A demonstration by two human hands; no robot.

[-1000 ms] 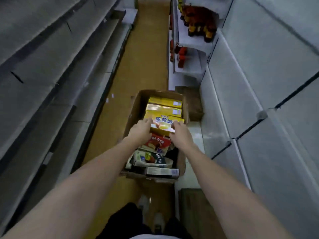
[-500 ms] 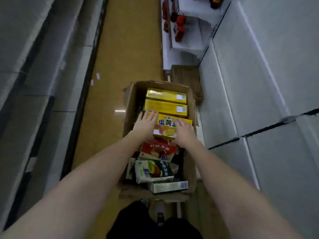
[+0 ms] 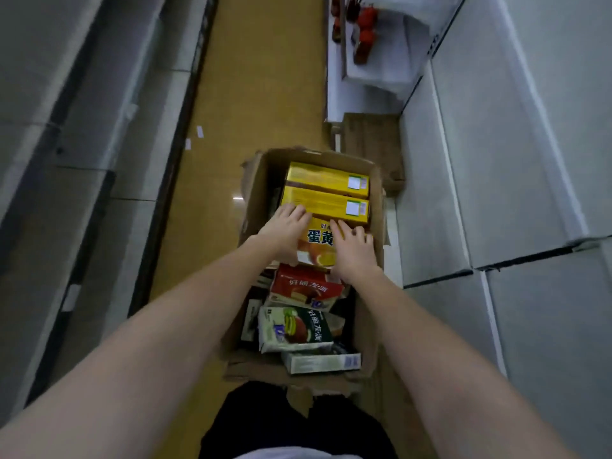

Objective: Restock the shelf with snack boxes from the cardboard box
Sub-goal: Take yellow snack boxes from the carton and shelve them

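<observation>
A narrow shop aisle with a tan floor point(image 3: 261, 94) runs away toward twelve o'clock, lined by grey shelving point(image 3: 66, 134) on the nine o'clock side and pale grey shelf panels point(image 3: 496, 167) on the three o'clock side. At about one o'clock, far up the aisle, red bottles point(image 3: 366, 34) stand on a white shelf unit. An open cardboard box point(image 3: 261, 180) sits on the floor at the centre of the view, straight ahead of the person, its flaps torn and spread. Inside it, toward twelve o'clock, two yellow snack boxes point(image 3: 326, 193) lie side by side with their long faces up. Just nearer lies a yellow box with blue characters point(image 3: 318, 241), and both hands are on it. The left hand point(image 3: 284, 231) lies on its nine o'clock end with fingers straight and spread, fingertips reaching the edge of the nearer yellow snack box. The right hand point(image 3: 352, 248) rests on its three o'clock end, fingers likewise extended and slightly apart; whether either thumb hooks under the box cannot be told. Toward six o'clock in the carton lie a red snack box point(image 3: 306, 288), then a green and white snack box point(image 3: 294, 327) tilted on top of others, and a pale flat box point(image 3: 321, 362) at the near rim. The person's dark trousers point(image 3: 291, 425) show at the bottom edge.
</observation>
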